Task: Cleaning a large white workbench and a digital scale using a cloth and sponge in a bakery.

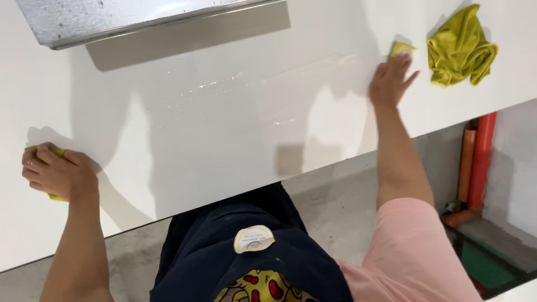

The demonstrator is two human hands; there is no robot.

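My left hand (56, 172) rests on the white counter (224, 140) at the far left, fingers curled around a yellow cloth (57, 151) that shows only at its edges. My right hand (390, 79) reaches far across the counter to the upper right and presses flat on a small yellow sponge (401, 48). Just right of that hand lies a crumpled yellow-green cloth (461, 47), apart from the fingers. A wet streak (263, 78) runs across the counter between the two hands.
A grey metal ledge (128, 19) overhangs the counter at the top left. Orange and red pipes (475, 162) stand against the wall at the right, below the counter edge. Grey concrete floor (330, 207) lies beneath.
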